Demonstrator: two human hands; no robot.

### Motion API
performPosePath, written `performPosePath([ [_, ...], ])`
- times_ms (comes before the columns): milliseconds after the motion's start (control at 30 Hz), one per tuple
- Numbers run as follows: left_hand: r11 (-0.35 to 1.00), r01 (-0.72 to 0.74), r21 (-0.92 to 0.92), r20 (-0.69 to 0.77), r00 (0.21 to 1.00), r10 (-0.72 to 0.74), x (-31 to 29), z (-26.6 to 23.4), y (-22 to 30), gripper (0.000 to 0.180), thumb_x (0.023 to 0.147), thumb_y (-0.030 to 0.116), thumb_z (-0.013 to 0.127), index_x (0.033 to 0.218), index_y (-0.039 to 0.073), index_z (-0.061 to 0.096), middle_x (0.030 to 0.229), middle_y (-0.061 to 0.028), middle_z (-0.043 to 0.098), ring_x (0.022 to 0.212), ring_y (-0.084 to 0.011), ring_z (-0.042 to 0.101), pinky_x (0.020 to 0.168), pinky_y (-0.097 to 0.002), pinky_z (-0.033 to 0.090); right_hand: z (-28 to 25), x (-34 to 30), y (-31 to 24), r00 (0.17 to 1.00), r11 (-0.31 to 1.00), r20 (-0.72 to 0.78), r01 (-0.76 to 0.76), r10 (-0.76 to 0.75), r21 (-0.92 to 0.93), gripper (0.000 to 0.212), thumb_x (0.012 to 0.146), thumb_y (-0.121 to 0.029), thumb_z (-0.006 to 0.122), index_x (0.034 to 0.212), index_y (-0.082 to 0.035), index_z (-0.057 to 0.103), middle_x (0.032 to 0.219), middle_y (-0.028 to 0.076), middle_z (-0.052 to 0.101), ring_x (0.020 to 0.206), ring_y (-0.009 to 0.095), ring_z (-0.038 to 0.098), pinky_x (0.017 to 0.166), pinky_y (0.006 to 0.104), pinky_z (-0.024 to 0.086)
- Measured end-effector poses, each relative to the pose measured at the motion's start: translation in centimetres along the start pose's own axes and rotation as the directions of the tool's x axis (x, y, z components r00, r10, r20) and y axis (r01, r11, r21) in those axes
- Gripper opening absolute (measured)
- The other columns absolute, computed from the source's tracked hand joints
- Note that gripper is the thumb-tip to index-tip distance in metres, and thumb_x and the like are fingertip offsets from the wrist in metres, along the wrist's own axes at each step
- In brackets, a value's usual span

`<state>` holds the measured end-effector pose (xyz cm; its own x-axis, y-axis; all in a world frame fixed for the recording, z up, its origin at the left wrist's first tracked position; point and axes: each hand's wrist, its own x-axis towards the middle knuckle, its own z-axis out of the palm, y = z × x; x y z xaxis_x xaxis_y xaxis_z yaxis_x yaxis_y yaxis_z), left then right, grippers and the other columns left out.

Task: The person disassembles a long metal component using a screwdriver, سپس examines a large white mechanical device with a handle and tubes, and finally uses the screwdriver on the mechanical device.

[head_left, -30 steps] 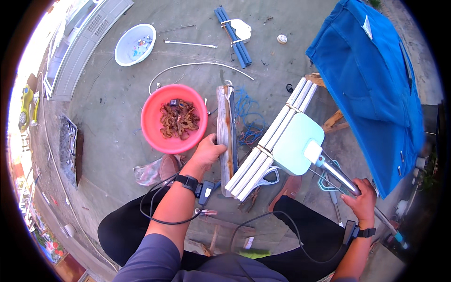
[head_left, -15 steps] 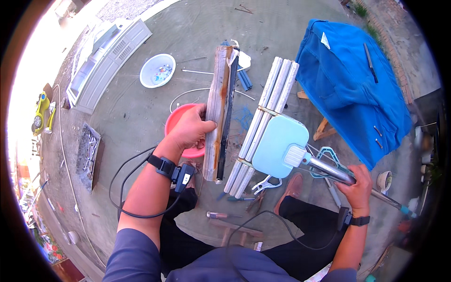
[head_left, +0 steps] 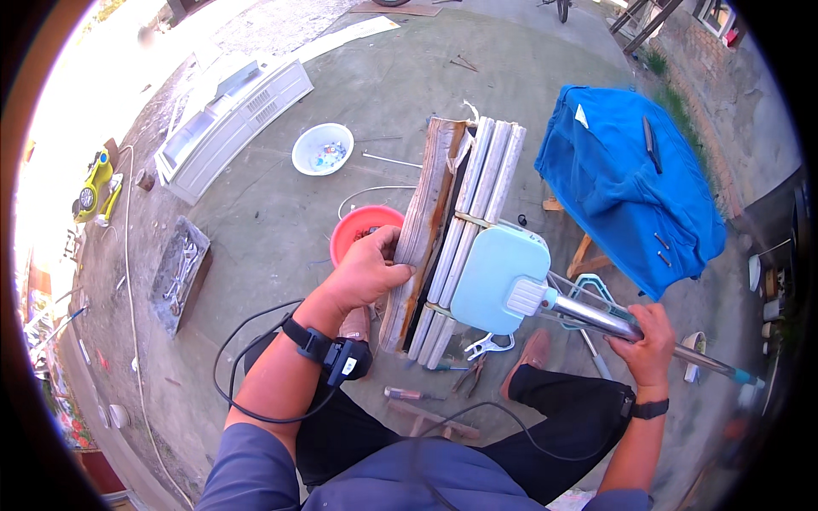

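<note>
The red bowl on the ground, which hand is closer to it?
Left. The left hand grips a wooden plank right beside the red bowl, partly covering it. The right hand holds a metal pole far off on the other side.

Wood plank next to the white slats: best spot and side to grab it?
Grip the plank at its lower middle, from its left long edge, where the left hand wraps it. It stands on end, tilted, and its right face lies against the white slats, so only the left edge is free. The right hand holds the metal pole.
</note>
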<state>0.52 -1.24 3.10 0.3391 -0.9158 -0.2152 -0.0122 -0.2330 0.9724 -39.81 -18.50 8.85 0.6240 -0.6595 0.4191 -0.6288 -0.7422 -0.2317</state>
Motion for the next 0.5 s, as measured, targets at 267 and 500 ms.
performPosePath([
  [267,0.991,-0.074,-0.114,-0.013,0.997,0.073,-1.7,0.6,-0.4,0.05,0.077,0.002,0.066,0.125,-0.005,0.051,0.111,-0.0098,0.062,0.101,-0.0164,0.061,0.09,-0.0292,0.048,-3.6,0.7,-1.4,0.993,0.988,0.002,0.12,-0.12,-0.097,0.049,0.047,-0.013,0.085,0.092,-0.007,0.065,0.082,0.01,0.058,0.071,0.029,0.059,0.06,0.0376,0.047],
  [500,0.998,-0.06,-0.011,0.0,0.998,0.06,-3.6,1.0,-0.7,0.048,0.077,0.006,0.068,0.122,-0.002,0.055,0.11,-0.0073,0.063,0.101,-0.0154,0.059,0.09,-0.0305,0.047,-5.2,1.1,-2.3,0.982,0.978,0.024,0.186,-0.185,-0.092,0.05,0.047,-0.014,0.085,0.093,-0.007,0.065,0.079,0.01,0.057,0.069,0.029,0.058,0.059,0.0375,0.047],
])
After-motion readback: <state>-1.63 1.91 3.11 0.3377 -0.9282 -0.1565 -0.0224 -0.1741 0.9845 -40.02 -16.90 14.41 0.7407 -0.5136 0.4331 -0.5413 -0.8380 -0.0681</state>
